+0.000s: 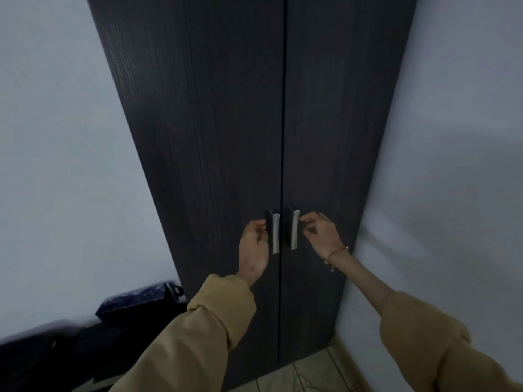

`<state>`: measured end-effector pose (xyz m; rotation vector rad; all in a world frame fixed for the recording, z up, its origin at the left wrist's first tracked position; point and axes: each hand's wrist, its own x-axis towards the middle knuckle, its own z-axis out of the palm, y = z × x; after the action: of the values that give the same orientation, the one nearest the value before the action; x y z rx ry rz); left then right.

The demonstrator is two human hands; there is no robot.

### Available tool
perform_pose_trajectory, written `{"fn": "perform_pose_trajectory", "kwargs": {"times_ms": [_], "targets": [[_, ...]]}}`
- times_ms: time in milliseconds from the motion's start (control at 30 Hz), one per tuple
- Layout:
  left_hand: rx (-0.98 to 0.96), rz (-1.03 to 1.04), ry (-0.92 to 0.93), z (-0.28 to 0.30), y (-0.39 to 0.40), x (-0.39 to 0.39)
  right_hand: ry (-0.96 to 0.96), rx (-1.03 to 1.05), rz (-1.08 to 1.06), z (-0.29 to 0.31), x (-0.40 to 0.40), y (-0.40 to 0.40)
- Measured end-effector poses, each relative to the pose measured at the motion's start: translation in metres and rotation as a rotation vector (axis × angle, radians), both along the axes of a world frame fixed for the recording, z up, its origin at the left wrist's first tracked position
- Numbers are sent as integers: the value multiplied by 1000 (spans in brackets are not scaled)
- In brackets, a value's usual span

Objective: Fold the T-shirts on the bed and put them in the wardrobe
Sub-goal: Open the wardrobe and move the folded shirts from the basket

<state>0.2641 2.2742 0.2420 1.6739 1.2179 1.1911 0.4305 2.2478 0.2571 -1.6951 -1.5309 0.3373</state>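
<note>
A tall dark wood-grain wardrobe [215, 137] fills the middle of the view, and both its doors are closed. Two silver handles sit side by side at the centre seam: the left handle [276, 233] and the right handle [295, 230]. My left hand [254, 247] hovers just left of its handle, fingers loosely curled, a small gap between fingertips and metal. My right hand [321, 233], a thin bracelet on its wrist, hovers just right of the other handle in the same way. Neither hand holds anything. No T-shirt and no bed are in view.
Pale walls flank the wardrobe on both sides; the right wall meets it in a tight corner. A dark bag [141, 302] and other dark items [42, 360] lie on the floor at lower left. Tiled floor [308, 374] shows at the wardrobe's foot.
</note>
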Motion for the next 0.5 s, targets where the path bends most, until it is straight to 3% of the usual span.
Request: {"fn": "perform_pose_trajectory", "kwargs": {"times_ms": [500], "targets": [[100,75,255,-2,66,45,71,-75,29,-8,18,77]]}}
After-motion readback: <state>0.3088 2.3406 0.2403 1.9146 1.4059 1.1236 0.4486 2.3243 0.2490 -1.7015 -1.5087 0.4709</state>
